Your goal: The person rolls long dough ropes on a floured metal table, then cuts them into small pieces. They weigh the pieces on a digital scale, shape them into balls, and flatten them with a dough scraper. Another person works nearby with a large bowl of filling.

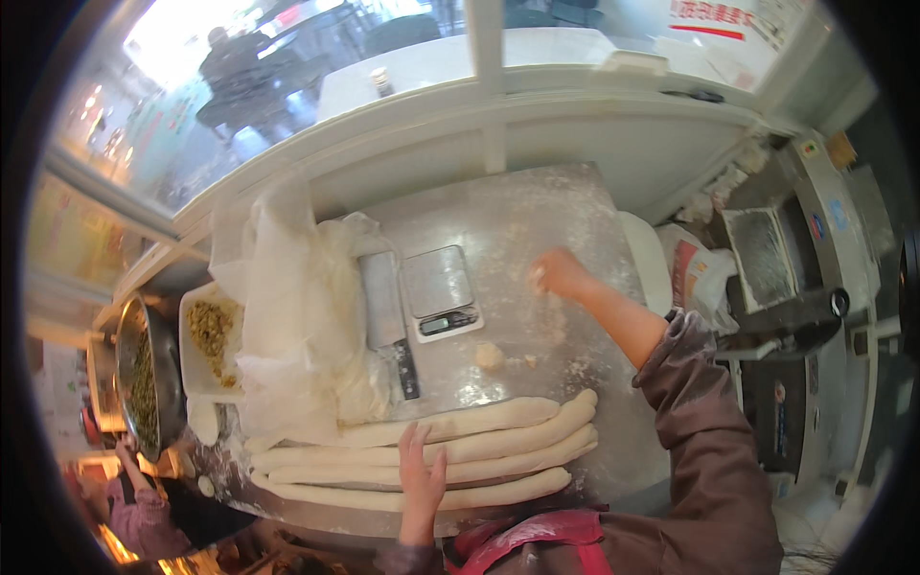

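Note:
Several long dough ropes [503, 451] lie side by side along the near part of the floured worktable [517, 208]. My left hand [422, 471] rests across them, palm down, thumb apart from the fingers. Farther off and to the right, my right hand [560, 273] is over the floury table with its fingers curled in. It is blurred, and its inner side is hidden. A small dough ball [490, 356] and a dough scrap [530, 360] sit between the hands. To their left are a digital kitchen scale [440, 284] and a cleaver [384, 302] with a black handle.
Crumpled plastic sheeting [302, 323] covers the table's left part, over some rope ends. Beyond it stand a white tray of filling [210, 334] and a metal bowl of chopped greens [144, 388]. Another person [144, 510] is at lower left. Machinery [783, 244] stands right; windows line the back.

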A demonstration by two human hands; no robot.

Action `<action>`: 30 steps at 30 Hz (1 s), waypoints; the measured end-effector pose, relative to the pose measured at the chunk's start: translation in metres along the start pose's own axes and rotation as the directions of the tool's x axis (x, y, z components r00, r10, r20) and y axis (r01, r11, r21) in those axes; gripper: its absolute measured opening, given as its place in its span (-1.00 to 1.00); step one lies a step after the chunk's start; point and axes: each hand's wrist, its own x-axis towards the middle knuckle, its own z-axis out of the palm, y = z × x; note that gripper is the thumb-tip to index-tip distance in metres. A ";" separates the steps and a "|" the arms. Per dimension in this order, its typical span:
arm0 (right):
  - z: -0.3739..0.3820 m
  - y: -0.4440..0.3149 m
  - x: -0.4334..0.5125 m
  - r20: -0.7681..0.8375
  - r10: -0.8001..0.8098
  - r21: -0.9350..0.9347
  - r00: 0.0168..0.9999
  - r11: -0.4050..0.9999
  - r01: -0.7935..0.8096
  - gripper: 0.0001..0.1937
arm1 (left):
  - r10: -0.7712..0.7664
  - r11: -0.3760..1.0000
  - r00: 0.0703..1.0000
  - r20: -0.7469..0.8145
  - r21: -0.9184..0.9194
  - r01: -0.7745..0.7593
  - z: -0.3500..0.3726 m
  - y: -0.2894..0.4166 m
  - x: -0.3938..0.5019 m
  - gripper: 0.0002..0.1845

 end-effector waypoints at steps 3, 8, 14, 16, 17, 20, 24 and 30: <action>0.016 -0.004 0.027 -0.155 -0.001 0.228 0.988 0.973 0.037 -0.85 | 0.170 0.985 0.975 -0.140 0.036 -0.166 0.038 0.000 0.093 -0.49; 0.032 -0.002 0.001 0.059 -0.047 0.041 0.997 0.998 0.045 -0.95 | 0.325 0.874 0.946 -0.019 0.389 -0.293 0.125 0.021 0.221 -0.42; 0.039 0.058 -0.015 -0.022 0.032 0.251 0.999 0.968 -0.025 -0.88 | 0.376 0.740 0.927 -0.013 0.606 -0.292 0.155 -0.012 0.262 -0.38; 0.038 0.065 -0.010 0.021 0.071 0.271 0.997 0.960 -0.074 -0.86 | 0.411 0.776 0.911 -0.024 0.534 -0.336 0.145 -0.020 0.263 -0.36; 0.039 0.069 -0.008 0.040 0.092 0.281 0.995 0.955 -0.099 -0.84 | 0.429 0.791 0.903 -0.030 0.496 -0.359 0.142 -0.021 0.263 -0.35; 0.046 0.045 -0.008 0.089 0.100 0.394 0.991 0.910 -0.127 -0.82 | 0.410 0.797 0.911 -0.050 0.505 -0.331 0.144 -0.022 0.266 -0.32; 0.046 0.011 -0.009 0.075 0.095 0.244 0.993 0.963 -0.111 -0.80 | 0.378 0.797 0.925 -0.025 0.517 -0.312 0.137 -0.026 0.265 -0.22; 0.042 0.026 -0.007 0.049 0.117 0.340 0.992 0.932 -0.126 -0.80 | 0.372 0.871 0.922 -0.109 0.384 -0.306 0.111 -0.012 0.225 -0.10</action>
